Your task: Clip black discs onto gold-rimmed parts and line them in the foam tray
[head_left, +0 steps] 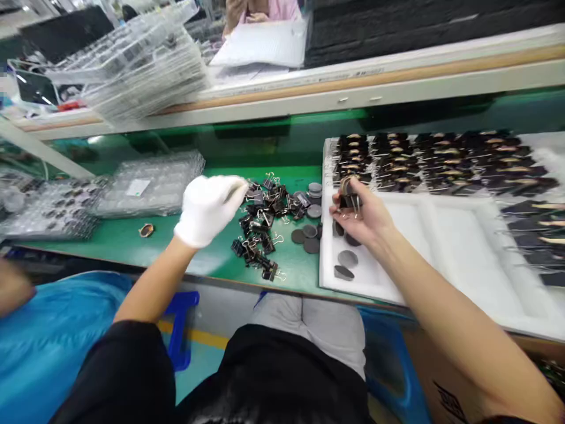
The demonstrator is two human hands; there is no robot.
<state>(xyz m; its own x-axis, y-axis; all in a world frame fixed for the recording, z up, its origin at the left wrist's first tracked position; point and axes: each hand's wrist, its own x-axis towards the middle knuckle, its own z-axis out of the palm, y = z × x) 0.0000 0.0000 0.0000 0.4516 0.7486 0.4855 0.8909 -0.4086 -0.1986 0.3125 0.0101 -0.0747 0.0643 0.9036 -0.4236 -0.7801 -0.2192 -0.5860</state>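
My left hand (210,207), in a white glove, is held over the left edge of a heap of black binder clips (265,227) on the green table. Its fingers are pinched together; whether anything is between them is hidden. My bare right hand (364,212) is closed around a black binder clip (351,202), with a round brass-coloured edge showing above it. This hand is over the left side of a white foam tray (329,259). Grey discs (348,258) lie in the tray below it, and more dark discs (311,231) lie beside the clips.
Rows of clipped dark pieces (397,162) fill the tray's far part. Clear plastic trays (152,179) stand at the left, near a small brass-rimmed round part (146,230). A shelf (282,100) runs across the back. A person in blue (75,347) is close on the left.
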